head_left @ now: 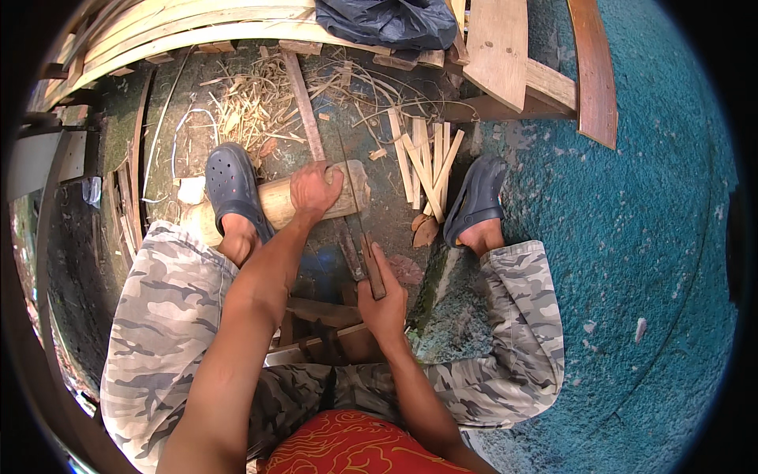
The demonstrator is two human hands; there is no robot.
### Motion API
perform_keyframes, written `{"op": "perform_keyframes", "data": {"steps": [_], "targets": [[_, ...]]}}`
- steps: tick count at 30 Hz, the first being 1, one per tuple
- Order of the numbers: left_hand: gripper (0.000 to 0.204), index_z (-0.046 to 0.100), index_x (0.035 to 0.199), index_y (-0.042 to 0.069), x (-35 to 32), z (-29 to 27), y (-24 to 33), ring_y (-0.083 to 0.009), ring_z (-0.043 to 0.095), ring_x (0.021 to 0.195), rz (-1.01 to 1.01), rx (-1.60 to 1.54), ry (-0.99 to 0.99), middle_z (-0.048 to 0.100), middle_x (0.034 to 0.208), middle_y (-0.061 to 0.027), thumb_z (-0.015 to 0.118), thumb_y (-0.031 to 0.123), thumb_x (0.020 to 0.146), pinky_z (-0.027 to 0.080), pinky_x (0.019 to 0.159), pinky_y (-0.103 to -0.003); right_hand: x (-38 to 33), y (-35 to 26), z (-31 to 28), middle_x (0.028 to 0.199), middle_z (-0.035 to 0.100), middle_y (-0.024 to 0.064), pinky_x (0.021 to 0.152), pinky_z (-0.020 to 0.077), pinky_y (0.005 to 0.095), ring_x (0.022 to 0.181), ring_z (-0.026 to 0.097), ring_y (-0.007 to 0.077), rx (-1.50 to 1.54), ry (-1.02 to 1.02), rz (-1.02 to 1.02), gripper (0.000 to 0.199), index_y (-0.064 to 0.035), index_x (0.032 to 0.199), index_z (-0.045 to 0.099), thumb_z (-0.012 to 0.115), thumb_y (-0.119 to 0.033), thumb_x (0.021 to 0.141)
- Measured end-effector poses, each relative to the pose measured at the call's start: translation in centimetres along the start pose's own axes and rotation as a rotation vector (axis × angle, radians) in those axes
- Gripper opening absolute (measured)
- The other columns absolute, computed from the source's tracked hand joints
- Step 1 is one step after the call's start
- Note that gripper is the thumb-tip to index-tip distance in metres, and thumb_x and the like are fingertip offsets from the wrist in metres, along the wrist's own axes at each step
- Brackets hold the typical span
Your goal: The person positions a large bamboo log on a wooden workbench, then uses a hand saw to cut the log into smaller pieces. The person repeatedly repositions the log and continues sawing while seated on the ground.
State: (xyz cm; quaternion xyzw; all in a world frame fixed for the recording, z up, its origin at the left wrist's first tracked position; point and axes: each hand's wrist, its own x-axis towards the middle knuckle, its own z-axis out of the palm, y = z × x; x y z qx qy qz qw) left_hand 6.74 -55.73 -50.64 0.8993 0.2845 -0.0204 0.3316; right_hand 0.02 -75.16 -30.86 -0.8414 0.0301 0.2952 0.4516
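A short pale log (278, 202) lies crosswise on the ground between my feet, over a long narrow wooden strip (302, 107). My left hand (314, 189) is closed over the top of the log near its right end. In my right hand (384, 304) is the wooden handle of a handsaw (373, 270). The thin blade, seen almost edge-on, crosses the log just right of my left hand; its teeth cannot be made out. My left foot, in a dark clog (230, 180), presses against the log.
Wood shavings (246, 110) and several thin sticks (426, 162) lie beyond the log. My right clog (479, 193) stands beside the sticks. Planks (197, 24) with a dark plastic bag (387, 22) run along the far side. A rough blue wall (639, 237) rises at right.
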Motion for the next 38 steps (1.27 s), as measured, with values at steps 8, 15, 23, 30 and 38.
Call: {"op": "perform_keyframes", "data": {"steps": [8, 15, 23, 30, 38], "targets": [[0.118, 0.021, 0.159, 0.012, -2.7, -3.9, -0.4, -0.0372, 0.028, 0.150, 0.243, 0.589, -0.435, 0.031, 0.160, -0.0186, 0.089, 0.047, 0.069, 0.030, 0.115, -0.065, 1.8, 0.5, 0.4, 0.115, 0.070, 0.0279, 0.083, 0.0548, 0.0348, 0.102, 0.074, 0.0270, -0.017, 0.079, -0.327, 0.063, -0.0054, 0.147, 0.053, 0.059, 0.002, 0.084], [0.117, 0.021, 0.159, 0.010, -1.0, -3.6, -0.1, -0.0439, 0.039, 0.144, 0.241, 0.654, -0.530, 0.041, 0.153, -0.0253, 0.092, 0.032, 0.068, 0.036, 0.110, -0.067, 1.7, -0.8, 0.3, 0.108, 0.070, 0.0286, 0.075, 0.0555, 0.0375, 0.091, 0.075, 0.0363, -0.118, 0.042, -0.253, 0.065, -0.0078, 0.148, 0.052, 0.059, 0.001, 0.084], [0.128, 0.026, 0.157, 0.005, 0.0, -4.9, -0.9, -0.0439, 0.046, 0.136, 0.317, 0.498, -0.539, 0.045, 0.148, -0.0264, 0.093, 0.047, 0.057, 0.038, 0.114, -0.053, -6.1, -3.8, -3.5, 0.122, 0.069, 0.0277, 0.085, 0.0554, 0.0352, 0.106, 0.073, 0.0328, -0.121, 0.036, -0.178, 0.064, -0.0064, 0.150, 0.049, 0.059, 0.002, 0.087], [0.128, 0.028, 0.155, 0.004, 0.6, -4.5, -2.3, -0.0436, 0.046, 0.135, 0.329, 0.352, -0.515, 0.046, 0.146, -0.0264, 0.092, 0.049, 0.054, 0.036, 0.116, -0.051, 7.4, -1.6, 3.2, 0.119, 0.068, 0.0287, 0.084, 0.0544, 0.0366, 0.103, 0.072, 0.0308, -0.034, 0.060, -0.131, 0.059, -0.0021, 0.144, 0.054, 0.059, -0.002, 0.086], [0.127, 0.028, 0.155, 0.004, 1.7, -5.0, -2.4, -0.0446, 0.048, 0.132, 0.345, 0.276, -0.572, 0.049, 0.140, -0.0287, 0.091, 0.047, 0.054, 0.040, 0.113, -0.051, 1.0, -0.2, 1.0, 0.126, 0.067, 0.0268, 0.097, 0.0519, 0.0396, 0.118, 0.067, 0.0353, -0.050, 0.042, -0.135, 0.060, -0.0041, 0.144, 0.055, 0.061, -0.002, 0.085]]}}
